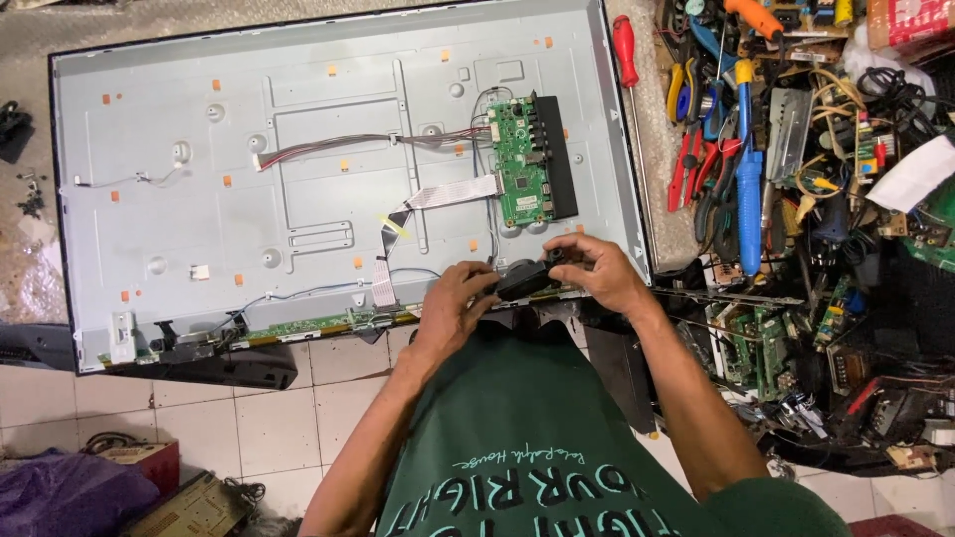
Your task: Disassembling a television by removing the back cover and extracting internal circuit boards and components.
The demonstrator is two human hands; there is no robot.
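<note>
Two hands are closed around one small black part [524, 279], probably a speaker, at the near edge of a television's opened grey metal back panel [199, 179]. The left hand [453, 303] is curled about the part's left end, with the fingers wrapped over its top. The right hand [595, 270] is clamped on the right end, the fingertips [557, 247] being pressed down at the part's far corner. Whether the part is seated in its mount or lifted clear of it cannot be told, since it is largely covered by the fingers.

A green circuit board [521, 161] is fixed just beyond the part, and a flat white ribbon cable [450, 193] is run from the board leftward and down toward a narrow strip board [318, 323] along the near edge. A bundle of thin wires [338, 144] is led across the panel to the far-left. A red-handled screwdriver [625, 50] is laid just right of the panel, beside a heap of pliers and scrap boards [796, 199].

For the work to be done well, the part should probably be kept level and moved straight, with its thin lead kept slack, and the ribbon cable nearby should be left undisturbed. Pressure is best spread across both ends rather than levered from one corner.
</note>
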